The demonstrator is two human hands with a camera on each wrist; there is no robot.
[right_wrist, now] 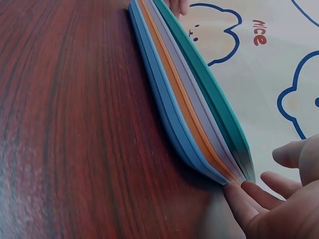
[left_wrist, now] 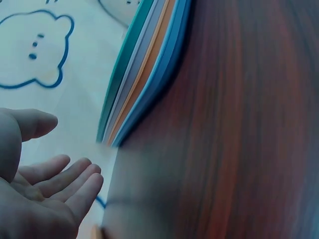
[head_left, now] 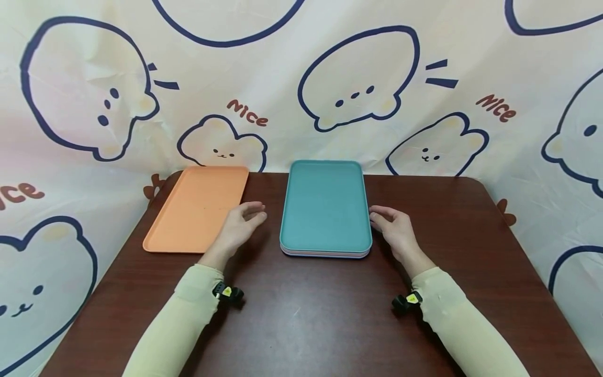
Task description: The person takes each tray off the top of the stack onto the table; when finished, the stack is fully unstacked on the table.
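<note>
A stack of several rectangular trays stands mid-table, with a teal tray [head_left: 325, 204] on top. From the side, the right wrist view shows a lavender tray [right_wrist: 192, 94], an orange tray [right_wrist: 182, 94] and blue trays [right_wrist: 167, 102] beneath it. My left hand [head_left: 239, 225] hovers left of the stack, apart from it, fingers loosely bent and holding nothing. At the stack's right side is my right hand [head_left: 394, 228]; its fingertips [right_wrist: 237, 196] appear to meet the lower trays' edge, without gripping.
A separate orange tray [head_left: 198, 209] lies at the table's left, partly behind my left hand and slightly past the back edge. The dark brown table [head_left: 301, 314] has rounded far corners. A white cloth [head_left: 278, 94] with bear drawings hangs behind and around it.
</note>
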